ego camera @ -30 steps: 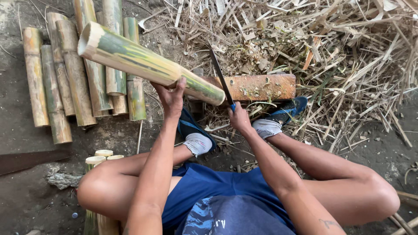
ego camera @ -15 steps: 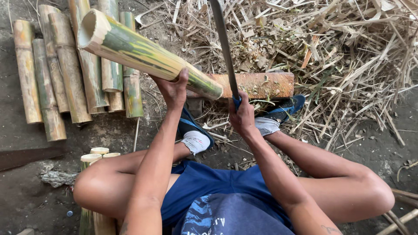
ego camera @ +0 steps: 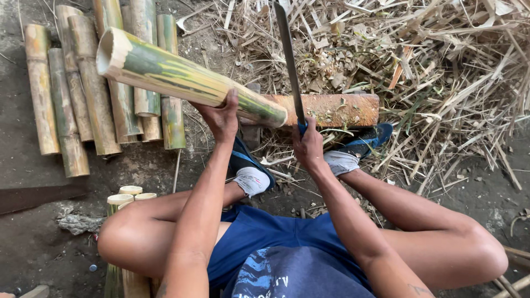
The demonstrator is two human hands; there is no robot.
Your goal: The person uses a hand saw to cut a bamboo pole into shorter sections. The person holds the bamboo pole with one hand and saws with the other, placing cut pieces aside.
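- On the wooden block [ego camera: 337,107], the bamboo pole [ego camera: 182,77] is resting one end, slanting toward 10 o'clock.
- Left hand [ego camera: 222,117] is clamping the pole from below.
- Right hand [ego camera: 308,144] is gripping the machete [ego camera: 289,60], blade pointing toward 12 o'clock, at 3 o'clock of the pole's end.

Outdoor bamboo-working yard, bare dirt ground [ego camera: 33,243], cut bamboo lengths [ego camera: 83,88] laid side by side, heap of split strips [ego camera: 441,72]

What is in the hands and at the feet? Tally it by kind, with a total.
Green bamboo section, in left hand: 1
Long blade, in right hand: 1
Reddish wooden block: 1
Blue sandals: 2
Total: 5
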